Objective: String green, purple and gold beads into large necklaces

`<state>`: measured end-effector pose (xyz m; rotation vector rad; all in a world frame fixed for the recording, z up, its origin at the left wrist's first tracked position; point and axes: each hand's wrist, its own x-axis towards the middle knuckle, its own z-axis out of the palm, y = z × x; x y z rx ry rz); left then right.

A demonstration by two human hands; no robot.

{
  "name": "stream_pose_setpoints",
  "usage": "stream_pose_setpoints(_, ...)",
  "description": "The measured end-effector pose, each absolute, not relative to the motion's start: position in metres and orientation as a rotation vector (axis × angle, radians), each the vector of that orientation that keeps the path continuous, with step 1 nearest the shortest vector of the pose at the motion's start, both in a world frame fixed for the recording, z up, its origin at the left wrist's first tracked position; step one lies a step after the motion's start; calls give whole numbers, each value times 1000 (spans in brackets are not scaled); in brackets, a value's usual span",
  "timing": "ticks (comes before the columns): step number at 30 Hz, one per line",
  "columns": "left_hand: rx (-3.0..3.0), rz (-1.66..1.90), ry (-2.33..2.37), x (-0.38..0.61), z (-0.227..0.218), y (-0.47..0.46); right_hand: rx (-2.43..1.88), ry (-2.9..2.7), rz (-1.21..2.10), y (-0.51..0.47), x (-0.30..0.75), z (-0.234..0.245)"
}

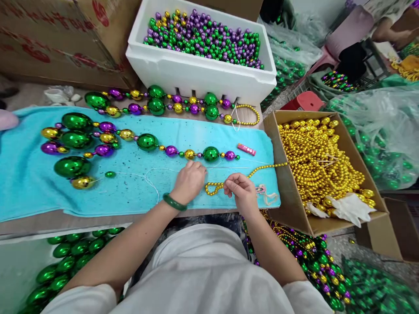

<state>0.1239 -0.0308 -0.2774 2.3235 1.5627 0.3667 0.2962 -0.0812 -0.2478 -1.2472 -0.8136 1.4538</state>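
Note:
My left hand (pixel 191 179), with a green bangle (pixel 174 202) at the wrist, rests on the blue towel (pixel 127 192). Its fingers are bent together near a white thread (pixel 147 178) and a thin needle (pixel 234 167); what they hold is hidden. My right hand (pixel 241 190) pinches a strand of small gold beads (pixel 214 189), which loops out to the left and runs up into the carton. Above both hands lies a string of large green, purple and gold beads (pixel 147 142). One small green bead (pixel 110 174) sits on the thread at left.
A finished-looking bead strand (pixel 156 106) lies behind the towel, before a white foam box (pixel 199 63) of small beads. To the right stands a carton (pixel 294 209) of gold bead strands. A pink lighter (pixel 246 149) lies on the towel. Another person's hand (pixel 393 37) shows at upper right.

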Motion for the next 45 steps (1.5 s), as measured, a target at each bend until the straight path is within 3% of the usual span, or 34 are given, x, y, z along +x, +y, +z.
stream_pose_setpoints(10, 2178, 154, 1600, 130, -273, -9, -1255, -750, 1488, -76, 294, -252)
stream_pose_setpoints(14, 1967, 415, 1529, 117, -257, -7, -1256, -691, 1509, -73, 292, -253)
stream_pose_setpoints(17, 1483, 669, 1395, 111, -246, -13, -1254, -608, 1575, -69, 288, -253)
stream_pose_setpoints(23, 871, 762, 1244, 116, -237, -33, -1226, -585, 1626, -63, 269, -248)
stream_pose_setpoints(33, 734, 960, 1213, 123, -242, -44, -1265, -639, 1632, -62, 257, -246)
stream_pose_setpoints(45, 675, 920, 1175, 124, -241, -46, -1398, -784, 1582, -60, 254, -242)
